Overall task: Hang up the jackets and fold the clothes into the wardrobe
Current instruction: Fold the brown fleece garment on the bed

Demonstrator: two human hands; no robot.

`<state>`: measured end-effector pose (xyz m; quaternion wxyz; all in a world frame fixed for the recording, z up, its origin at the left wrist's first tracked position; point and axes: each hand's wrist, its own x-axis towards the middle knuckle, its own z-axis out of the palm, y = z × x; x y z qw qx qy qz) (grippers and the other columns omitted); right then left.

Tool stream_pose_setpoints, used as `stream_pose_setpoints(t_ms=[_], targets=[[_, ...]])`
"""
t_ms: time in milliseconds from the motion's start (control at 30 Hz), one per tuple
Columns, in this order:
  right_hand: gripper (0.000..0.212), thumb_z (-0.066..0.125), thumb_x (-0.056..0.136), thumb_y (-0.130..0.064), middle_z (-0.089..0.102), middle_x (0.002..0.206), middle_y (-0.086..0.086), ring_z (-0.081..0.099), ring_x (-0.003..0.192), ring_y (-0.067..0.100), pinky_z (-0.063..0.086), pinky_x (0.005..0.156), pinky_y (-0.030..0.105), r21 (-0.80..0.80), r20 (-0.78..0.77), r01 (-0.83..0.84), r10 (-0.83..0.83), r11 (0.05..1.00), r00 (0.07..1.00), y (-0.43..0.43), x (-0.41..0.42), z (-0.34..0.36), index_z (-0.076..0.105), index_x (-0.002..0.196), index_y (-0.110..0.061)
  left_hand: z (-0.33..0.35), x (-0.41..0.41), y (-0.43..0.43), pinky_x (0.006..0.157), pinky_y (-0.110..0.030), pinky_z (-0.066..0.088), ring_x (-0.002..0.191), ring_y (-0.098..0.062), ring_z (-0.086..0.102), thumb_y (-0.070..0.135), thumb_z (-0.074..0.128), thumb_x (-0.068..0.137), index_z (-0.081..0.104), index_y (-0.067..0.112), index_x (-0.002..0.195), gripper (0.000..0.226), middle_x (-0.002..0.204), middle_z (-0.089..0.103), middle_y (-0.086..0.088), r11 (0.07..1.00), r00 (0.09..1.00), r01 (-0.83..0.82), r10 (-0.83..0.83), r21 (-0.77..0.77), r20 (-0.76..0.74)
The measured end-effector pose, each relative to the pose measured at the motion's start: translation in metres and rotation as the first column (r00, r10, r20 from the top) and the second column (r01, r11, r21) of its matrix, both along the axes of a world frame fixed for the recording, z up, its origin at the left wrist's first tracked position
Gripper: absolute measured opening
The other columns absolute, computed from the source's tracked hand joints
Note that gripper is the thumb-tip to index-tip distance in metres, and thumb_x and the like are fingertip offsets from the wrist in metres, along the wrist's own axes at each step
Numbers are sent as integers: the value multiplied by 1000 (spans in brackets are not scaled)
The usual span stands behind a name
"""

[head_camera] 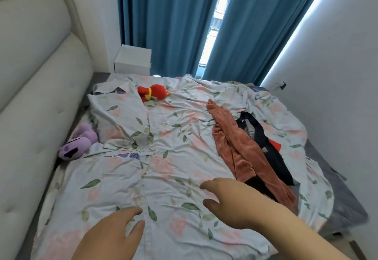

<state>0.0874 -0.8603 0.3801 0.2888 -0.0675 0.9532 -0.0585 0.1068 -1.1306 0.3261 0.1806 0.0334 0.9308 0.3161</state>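
Observation:
A rust-orange velvety garment [235,147] lies stretched along the right side of the bed, partly over a black garment [272,157] with a red patch. My right hand [229,200] hovers over the floral quilt [167,141], just left of the orange garment's near end, fingers apart and holding nothing. My left hand [114,233] is lower and to the left, flat above the quilt, also empty. No wardrobe or hanger is in view.
A purple plush toy [78,142] lies by the padded headboard [34,96] at left. A red plush toy [152,92] sits at the far side of the bed. Behind stand a white nightstand [133,60] and blue curtains [173,24]. A white wall bounds the right.

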Motion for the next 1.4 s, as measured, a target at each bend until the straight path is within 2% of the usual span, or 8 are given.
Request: stream_pose_setpoints(t_ms=[100, 233, 300, 367, 533, 667, 900, 1400], targets=[[48, 40, 103, -46, 48, 144, -1, 48, 130, 23, 43, 105, 41, 12, -7, 67, -67, 998, 998, 18, 13, 6, 36, 148, -31, 6, -15, 17, 80, -10, 39, 94, 4, 51, 51, 45, 98, 40, 54, 113, 15, 132, 52, 26, 998, 998, 58, -58, 3, -4], [48, 39, 104, -46, 48, 142, 0, 49, 128, 24, 45, 103, 42, 22, -53, 165, -163, 986, 985, 50, 26, 13, 37, 148, -29, 9, -34, 50, 88, -14, 41, 107, 9, 52, 52, 44, 99, 47, 49, 128, 29, 123, 53, 30, 988, 988, 147, -145, 48, -46], [46, 40, 104, -45, 50, 140, 2, 51, 125, 26, 46, 102, 44, 37, -85, 203, -199, 979, 976, 70, 32, 14, 41, 145, -25, 9, -41, 70, 90, -14, 43, 95, 15, 51, 51, 46, 99, 46, 53, 120, 21, 112, 56, 31, 981, 982, 184, -182, 57, -41], [45, 40, 104, -44, 52, 137, 3, 53, 122, 26, 47, 99, 44, 32, -100, 233, -229, 972, 968, 89, 38, 13, 42, 143, -23, 11, -47, 90, 93, -17, 44, 103, 11, 52, 50, 47, 98, 43, 54, 112, 15, 121, 56, 28, 977, 977, 208, -206, 45, -60], [39, 41, 103, -42, 56, 127, 1, 55, 111, 25, 48, 83, 37, -59, -162, 301, -307, 952, 938, 147, 49, 8, 46, 138, -24, 17, -62, 136, 94, -23, 44, 116, 0, 51, 50, 44, 99, 41, 54, 112, 14, 128, 55, 24, 966, 961, 249, -255, -67, -103], [33, 45, 101, -41, 60, 125, 2, 47, 89, 17, 32, 60, 19, -148, -202, 347, -371, 926, 906, 202, 55, -6, 51, 128, -23, 21, -62, 175, 88, -23, 42, 111, 1, 51, 50, 45, 98, 49, 51, 122, 24, 121, 55, 24, 949, 951, 272, -291, -156, -109], [37, 46, 100, -40, 60, 129, 2, 58, 116, 25, 50, 96, 45, -168, -177, 415, -442, 894, 880, 303, 62, -21, 52, 130, -19, 8, -58, 247, 92, -23, 44, 115, 1, 53, 47, 47, 98, 55, 42, 127, 30, 126, 57, 24, 936, 952, 261, -290, -234, -98], [46, 43, 103, -37, 53, 142, 3, 53, 124, 24, 48, 98, 40, -160, -71, 396, -411, 904, 909, 379, 55, -67, 43, 146, -21, -41, -72, 329, 85, -20, 41, 112, -2, 54, 43, 47, 100, 56, 34, 132, 34, 132, 58, 18, 911, 942, 336, -330, -238, 64]])
